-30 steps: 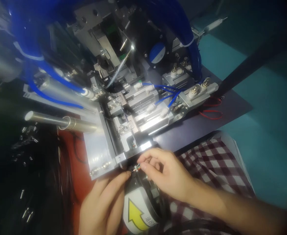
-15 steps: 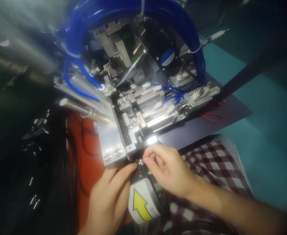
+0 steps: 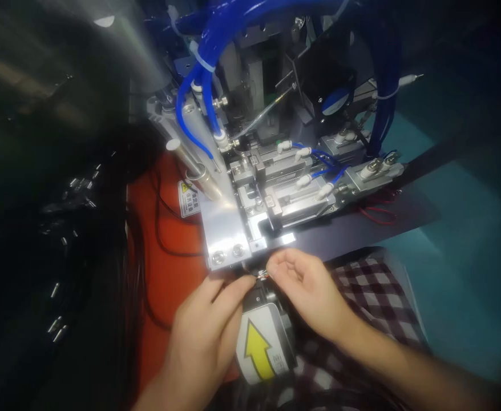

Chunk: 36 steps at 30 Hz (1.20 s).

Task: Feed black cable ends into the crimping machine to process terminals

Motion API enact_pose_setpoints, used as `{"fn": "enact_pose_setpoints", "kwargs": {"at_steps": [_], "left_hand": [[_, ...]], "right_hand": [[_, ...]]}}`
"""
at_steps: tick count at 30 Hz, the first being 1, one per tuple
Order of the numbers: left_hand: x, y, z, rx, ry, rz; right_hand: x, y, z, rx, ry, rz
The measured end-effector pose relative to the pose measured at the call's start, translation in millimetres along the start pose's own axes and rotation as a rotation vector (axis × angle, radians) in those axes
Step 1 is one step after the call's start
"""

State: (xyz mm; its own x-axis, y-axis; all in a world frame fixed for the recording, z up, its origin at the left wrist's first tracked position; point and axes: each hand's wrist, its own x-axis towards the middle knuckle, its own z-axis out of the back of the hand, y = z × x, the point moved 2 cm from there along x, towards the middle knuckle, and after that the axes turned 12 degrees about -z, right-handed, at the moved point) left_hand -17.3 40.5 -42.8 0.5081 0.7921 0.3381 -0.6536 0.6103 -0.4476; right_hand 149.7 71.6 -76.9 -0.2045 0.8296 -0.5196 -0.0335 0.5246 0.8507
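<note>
My left hand (image 3: 211, 319) is at the front edge of the machine, thumb and fingers pressed together at the left end of a tiny metallic part (image 3: 262, 275). From the right, my right hand (image 3: 304, 285) pinches at the other end of the same small part, with its fingers curled. What exactly each set of fingertips holds is too small to make out. Just below the fingertips sits a dark unit with a white label bearing a yellow arrow (image 3: 258, 348). Above them is the silver metal plate (image 3: 225, 228) of the machine.
Pneumatic cylinders (image 3: 293, 165) with white fittings stand behind the hands, under thick blue tubing (image 3: 216, 43). A metal post (image 3: 186, 160) rises at the left. Black cables cross the orange surface (image 3: 177, 274). Checkered cloth (image 3: 374, 285) lies at the right.
The view has shifted, so the machine and both hands appear further right. A warning label on the orange surface now shows. The hands keep their pinched pose around the small part.
</note>
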Motion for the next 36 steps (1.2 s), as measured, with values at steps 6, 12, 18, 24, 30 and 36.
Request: {"fn": "enact_pose_setpoints", "kwargs": {"at_steps": [6, 12, 18, 24, 30, 36], "left_hand": [[-4, 3, -1.1, -0.015, -0.014, -0.004], [-2, 2, -1.1, -0.012, -0.032, -0.013], [1, 0, -0.4, -0.024, -0.038, -0.021], [1, -1, -0.4, -0.028, -0.036, -0.022], [-1, 1, -1.3, -0.037, -0.037, -0.022], [0, 1, -0.7, -0.045, -0.039, -0.032]], "right_hand": [[-4, 3, -1, -0.158, -0.031, 0.133], [-4, 6, -7, -0.080, -0.104, 0.106], [1, 2, -2, 0.242, -0.007, -0.209], [-1, 3, 3, 0.184, 0.044, -0.228], [2, 3, 2, 0.214, 0.111, -0.261], [5, 2, 0, 0.259, 0.081, -0.263]]}}
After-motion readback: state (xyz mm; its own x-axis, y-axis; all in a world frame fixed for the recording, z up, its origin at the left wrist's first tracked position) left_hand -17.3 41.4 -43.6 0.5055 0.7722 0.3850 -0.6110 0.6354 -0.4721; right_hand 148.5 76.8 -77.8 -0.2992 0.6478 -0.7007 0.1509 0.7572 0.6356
